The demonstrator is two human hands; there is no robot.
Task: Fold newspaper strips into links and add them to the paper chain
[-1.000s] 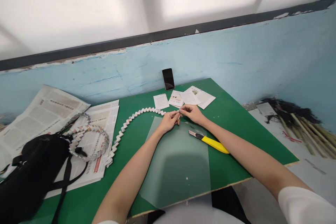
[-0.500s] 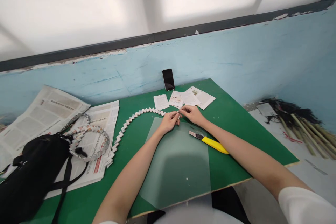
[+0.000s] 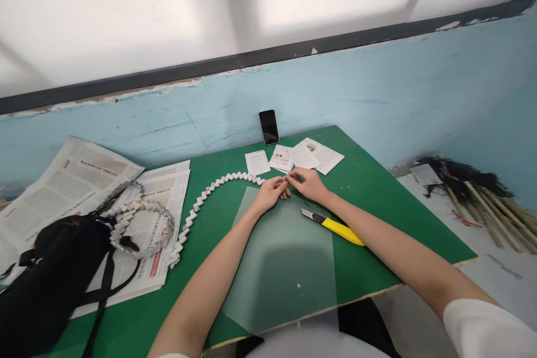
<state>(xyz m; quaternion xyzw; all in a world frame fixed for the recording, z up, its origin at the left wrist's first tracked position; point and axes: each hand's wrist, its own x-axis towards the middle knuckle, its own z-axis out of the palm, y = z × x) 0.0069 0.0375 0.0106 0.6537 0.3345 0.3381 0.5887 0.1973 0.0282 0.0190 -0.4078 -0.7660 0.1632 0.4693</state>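
Observation:
A zigzag chain of folded paper (image 3: 204, 194) curves across the green table and runs into my left hand (image 3: 271, 192), whose fingers are closed on its end. My right hand (image 3: 307, 183) meets the left one, thumb and fingertips pinched at a small pale bit there, too small and covered to make out fully. Under both wrists lies a clear sheet (image 3: 285, 268). A yellow utility knife (image 3: 339, 229), its blade pointing left, rests beside my right forearm. Several printed paper pieces (image 3: 304, 158) lie just beyond my hands.
A phone (image 3: 269, 127) leans against the blue wall. To the left are newspapers (image 3: 170, 190), a coiled paper chain (image 3: 145, 229) and a black bag (image 3: 62, 274) with straps. The green table (image 3: 377, 212) ends at the right; bamboo sticks (image 3: 482, 207) lie beyond it.
The fingers of both hands have shifted slightly at the chain's end, and the pale tip that stuck out below them is less visible. Everything else stays in place.

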